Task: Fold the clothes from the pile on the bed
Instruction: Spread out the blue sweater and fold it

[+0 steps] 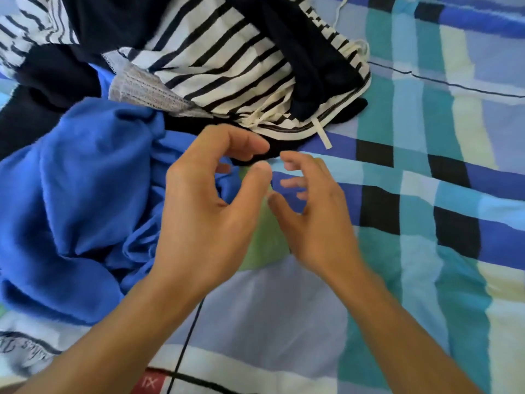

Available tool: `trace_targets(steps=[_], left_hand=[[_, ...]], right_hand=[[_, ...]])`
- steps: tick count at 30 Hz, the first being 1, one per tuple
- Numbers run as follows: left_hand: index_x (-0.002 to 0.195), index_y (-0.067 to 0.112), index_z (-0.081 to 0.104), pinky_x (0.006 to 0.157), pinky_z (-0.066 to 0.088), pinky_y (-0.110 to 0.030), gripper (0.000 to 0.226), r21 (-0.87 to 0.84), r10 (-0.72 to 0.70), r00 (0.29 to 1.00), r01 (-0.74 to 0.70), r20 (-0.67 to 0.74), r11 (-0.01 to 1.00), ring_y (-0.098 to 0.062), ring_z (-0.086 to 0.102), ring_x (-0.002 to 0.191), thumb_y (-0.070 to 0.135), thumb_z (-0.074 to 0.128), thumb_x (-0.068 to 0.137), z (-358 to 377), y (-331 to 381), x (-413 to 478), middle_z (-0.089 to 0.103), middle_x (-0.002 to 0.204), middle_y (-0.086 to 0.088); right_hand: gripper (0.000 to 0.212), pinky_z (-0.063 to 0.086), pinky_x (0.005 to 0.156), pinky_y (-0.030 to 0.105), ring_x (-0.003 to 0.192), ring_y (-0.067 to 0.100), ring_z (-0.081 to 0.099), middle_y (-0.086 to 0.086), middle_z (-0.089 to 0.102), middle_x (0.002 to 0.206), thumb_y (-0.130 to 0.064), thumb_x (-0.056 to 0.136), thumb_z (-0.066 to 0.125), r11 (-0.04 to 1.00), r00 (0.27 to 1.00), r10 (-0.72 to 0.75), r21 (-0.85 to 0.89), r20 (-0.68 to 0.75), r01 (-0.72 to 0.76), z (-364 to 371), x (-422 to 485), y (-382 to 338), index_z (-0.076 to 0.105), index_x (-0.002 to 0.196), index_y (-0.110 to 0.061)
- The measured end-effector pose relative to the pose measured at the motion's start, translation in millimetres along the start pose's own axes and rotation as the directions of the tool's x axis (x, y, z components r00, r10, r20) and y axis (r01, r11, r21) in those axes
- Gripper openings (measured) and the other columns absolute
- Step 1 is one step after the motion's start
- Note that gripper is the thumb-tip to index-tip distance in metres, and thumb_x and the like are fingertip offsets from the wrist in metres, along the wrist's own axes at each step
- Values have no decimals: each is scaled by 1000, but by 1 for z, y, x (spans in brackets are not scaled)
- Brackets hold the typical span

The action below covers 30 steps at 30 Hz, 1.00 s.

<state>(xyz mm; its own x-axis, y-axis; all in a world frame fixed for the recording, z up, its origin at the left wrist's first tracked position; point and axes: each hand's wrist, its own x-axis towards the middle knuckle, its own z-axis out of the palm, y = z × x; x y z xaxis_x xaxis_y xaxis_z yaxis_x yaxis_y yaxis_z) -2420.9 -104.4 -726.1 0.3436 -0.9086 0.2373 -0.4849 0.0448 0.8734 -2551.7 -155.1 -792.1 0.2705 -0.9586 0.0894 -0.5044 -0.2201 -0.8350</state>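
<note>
A pile of clothes lies on the bed at the upper left. A crumpled blue garment (79, 200) spreads across the left side. Behind it sit a black-and-white striped garment (227, 66), dark navy clothes (306, 52) and a grey knitted piece (142, 89). My left hand (207, 206) hovers at the blue garment's right edge with fingers loosely curled, holding nothing. My right hand (312, 211) hangs beside it over the bedsheet, fingers relaxed and empty. The two hands are close together, fingertips almost meeting.
The bed is covered by a checked sheet (426, 223) in blue, teal, black and pale yellow, stretching to the right and front. A thin black cord (187, 339) runs under my left forearm. A white printed cloth (25, 351) lies at the lower left.
</note>
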Motion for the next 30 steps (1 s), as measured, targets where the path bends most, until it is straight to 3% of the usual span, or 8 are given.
trace_targets(steps=[5,15,24,30], left_hand=[[100,24,67,80,41,-5,12,48,2,1000,-1,-22,999,4,60,97,19,63,89,1,2,-10,66,95,18],[103,24,68,78,42,-6,20,157,68,998,-66,-5,985,2,60,93,31,60,86,-12,3,-31,66,91,13],[105,14,67,92,45,-32,16,250,112,983,-147,147,957,-8,59,98,16,67,89,3,-14,-27,64,101,6],[106,21,65,88,48,-40,19,257,176,969,-217,176,942,-9,60,100,29,63,88,6,-24,-10,63,103,12]], right_hand=[[53,53,86,46,101,8,62,-9,54,125,-39,83,60,997,997,-67,-31,46,68,2,0,3,52,135,-27],[50,52,89,47,101,8,62,-7,52,123,-31,87,70,994,993,-96,-37,74,99,-11,-12,5,50,133,-31],[50,53,88,46,103,8,62,-12,50,123,-38,88,71,996,996,-72,-46,50,75,-6,-19,5,49,133,-36],[48,52,89,45,104,7,62,-13,51,126,-38,89,69,999,999,-17,-43,50,19,-4,-7,12,50,132,-35]])
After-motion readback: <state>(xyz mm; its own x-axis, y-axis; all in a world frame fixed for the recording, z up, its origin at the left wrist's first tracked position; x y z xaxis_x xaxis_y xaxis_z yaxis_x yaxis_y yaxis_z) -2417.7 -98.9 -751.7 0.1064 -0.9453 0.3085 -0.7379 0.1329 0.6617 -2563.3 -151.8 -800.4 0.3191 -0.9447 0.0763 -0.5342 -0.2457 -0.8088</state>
